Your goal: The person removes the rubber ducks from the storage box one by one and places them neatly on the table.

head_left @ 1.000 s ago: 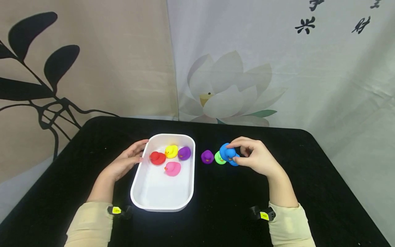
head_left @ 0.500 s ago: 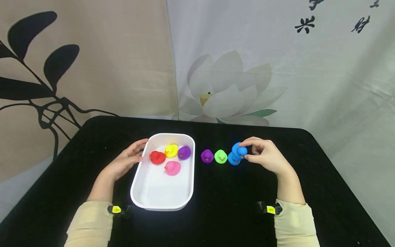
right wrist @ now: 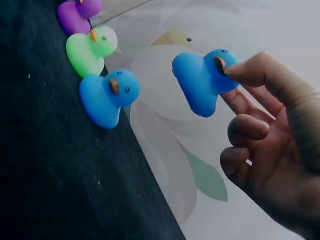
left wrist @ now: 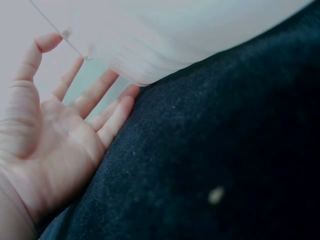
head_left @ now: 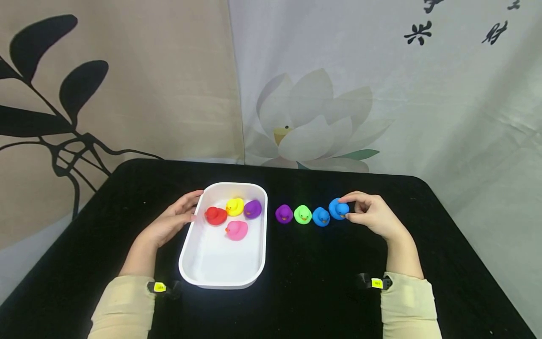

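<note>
Between thumb and fingers, my right hand (head_left: pixel 372 214) pinches a blue rubber duck (head_left: pixel 338 208) by the head. In the right wrist view this duck (right wrist: pixel 202 80) hangs above the table, apart from the row. That row has a second blue duck (head_left: pixel 321 216), a green duck (head_left: pixel 302 214) and a purple duck (head_left: pixel 284 213). My left hand (head_left: pixel 173 219) rests at the left side of a white tray (head_left: pixel 222 268); in the left wrist view its fingers reach out loosely against the tray's outer wall (left wrist: pixel 165 55).
Inside the tray sit a red duck (head_left: pixel 216 215), a yellow duck (head_left: pixel 235 206), another purple duck (head_left: pixel 252 209) and a pink duck (head_left: pixel 236 230). Black cloth covers the table (head_left: pixel 313 287). A printed curtain (head_left: pixel 322 94) hangs behind its far edge.
My right hand has carried the blue duck rightward, from over the green duck past the other blue duck, and lowered it somewhat. The left hand and tray have stayed put.
</note>
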{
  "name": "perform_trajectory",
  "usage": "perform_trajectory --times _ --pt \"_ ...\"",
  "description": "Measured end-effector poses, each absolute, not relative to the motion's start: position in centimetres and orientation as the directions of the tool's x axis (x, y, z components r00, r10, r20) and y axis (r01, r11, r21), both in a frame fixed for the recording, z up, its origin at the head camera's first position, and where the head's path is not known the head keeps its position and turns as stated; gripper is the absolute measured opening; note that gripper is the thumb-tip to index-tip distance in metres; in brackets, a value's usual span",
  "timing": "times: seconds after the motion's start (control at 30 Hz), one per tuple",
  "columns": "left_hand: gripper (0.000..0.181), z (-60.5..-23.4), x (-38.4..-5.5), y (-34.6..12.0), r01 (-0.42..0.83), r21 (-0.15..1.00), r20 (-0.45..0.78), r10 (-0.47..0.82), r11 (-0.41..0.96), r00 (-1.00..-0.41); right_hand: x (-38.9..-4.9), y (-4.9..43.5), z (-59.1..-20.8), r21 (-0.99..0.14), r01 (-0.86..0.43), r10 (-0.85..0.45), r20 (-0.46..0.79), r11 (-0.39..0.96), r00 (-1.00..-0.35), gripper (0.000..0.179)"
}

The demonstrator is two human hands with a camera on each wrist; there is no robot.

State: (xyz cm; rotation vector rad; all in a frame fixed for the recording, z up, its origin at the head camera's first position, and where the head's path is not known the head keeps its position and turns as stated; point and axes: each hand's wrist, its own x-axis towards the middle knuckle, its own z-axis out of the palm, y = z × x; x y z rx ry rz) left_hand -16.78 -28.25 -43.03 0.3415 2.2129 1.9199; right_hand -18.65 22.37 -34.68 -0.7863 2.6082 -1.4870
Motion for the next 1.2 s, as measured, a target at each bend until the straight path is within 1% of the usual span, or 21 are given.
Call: perform_trajectory --times 0.17,0.3,0.47,0.67,0.9,1.2 --pt "0.072 -43.1 -16.8 -28.3 0.049 0.99 0.007 0.294 0.136 -0.956 -20.0 23.8 -36.8 -0.816 -0.383 -0.433 0.184 0.433 -0.882 0.031" --pt "0.072 -43.2 -16.8 -28.3 0.044 0.99 0.002 0.291 0.136 -0.957 -20.3 24.5 -37.7 -0.819 -0.365 -0.424 0.168 0.442 -0.89 0.031" --pt "0.072 -43.2 -16.8 -28.3 0.047 0.989 0.005 0.292 0.137 -0.956 -20.4 24.7 -38.1 -0.829 -0.328 -0.409 0.134 0.453 -0.903 0.03" --pt "0.072 -43.2 -16.8 -28.3 0.046 0.99 0.004 0.292 0.137 -0.956 -19.6 24.0 -37.1 -0.848 -0.293 -0.418 0.094 0.442 -0.903 0.031" --pt "0.073 -43.2 -16.8 -28.3 0.044 0.99 0.003 0.287 0.135 -0.958 -21.0 25.2 -39.8 -0.844 -0.272 -0.402 0.074 0.463 -0.913 0.03" --pt "0.073 -43.1 -16.9 -28.2 0.044 0.99 0.004 0.29 0.132 -0.957 -21.1 25.3 -40.9 -0.843 -0.238 -0.372 0.049 0.482 -0.927 0.031"
